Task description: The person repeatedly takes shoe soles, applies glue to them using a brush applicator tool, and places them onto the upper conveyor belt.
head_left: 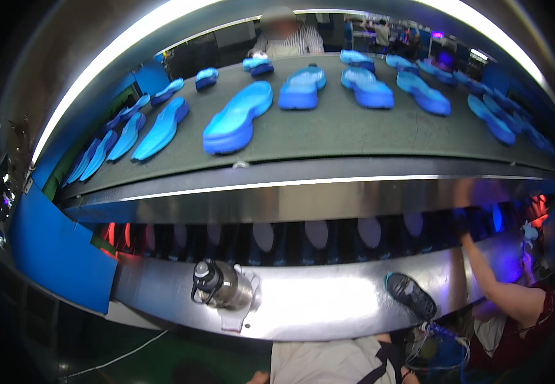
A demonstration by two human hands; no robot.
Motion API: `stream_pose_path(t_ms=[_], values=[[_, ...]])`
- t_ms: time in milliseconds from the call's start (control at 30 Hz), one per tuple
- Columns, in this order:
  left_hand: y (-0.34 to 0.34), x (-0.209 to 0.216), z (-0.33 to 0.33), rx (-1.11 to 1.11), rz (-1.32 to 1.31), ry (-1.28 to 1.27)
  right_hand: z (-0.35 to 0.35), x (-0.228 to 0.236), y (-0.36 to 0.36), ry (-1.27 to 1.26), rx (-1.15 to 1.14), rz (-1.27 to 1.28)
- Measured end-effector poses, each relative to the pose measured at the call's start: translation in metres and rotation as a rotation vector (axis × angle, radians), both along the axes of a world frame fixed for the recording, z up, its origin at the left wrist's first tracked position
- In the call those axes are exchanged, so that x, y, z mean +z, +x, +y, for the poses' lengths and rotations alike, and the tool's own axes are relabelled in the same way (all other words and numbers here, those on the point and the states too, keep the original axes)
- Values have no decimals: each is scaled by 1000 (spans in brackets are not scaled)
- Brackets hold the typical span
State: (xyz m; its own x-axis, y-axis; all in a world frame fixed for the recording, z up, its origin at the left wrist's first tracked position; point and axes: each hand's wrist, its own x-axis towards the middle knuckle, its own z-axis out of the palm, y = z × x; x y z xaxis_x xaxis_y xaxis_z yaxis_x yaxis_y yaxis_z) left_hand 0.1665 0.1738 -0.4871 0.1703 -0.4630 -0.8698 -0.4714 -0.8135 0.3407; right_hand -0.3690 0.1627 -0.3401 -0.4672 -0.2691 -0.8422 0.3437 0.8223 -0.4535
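My left hand shows only as a sliver at the lower edge, beside my pale clothing; its fingers are out of sight. A small part of my right hand appears at the same edge, by a dark strap, and its fingers cannot be made out. Nearest in front of me is a steel ledge. On its right part lies a dark shoe with a teal edge. A metal water bottle with a dark lid is at the left of the ledge, over a pale cloth or sheet.
Blue shoe soles lie in rows on a dark conveyor belt. Below it, a slot holds dark shapes with pale ovals. At right, a co-worker's arm reaches into the slot. Another person stands beyond the belt.
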Motion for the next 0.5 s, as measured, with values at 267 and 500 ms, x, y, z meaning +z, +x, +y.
stream_pose_path(t_ms=[267,500], values=[[-7,-14,-6,346,-60,-276,-1,-8,-24,-20,34,-30],[-64,70,-74,606,80,-451,-19,86,-10,7,102,-157]])
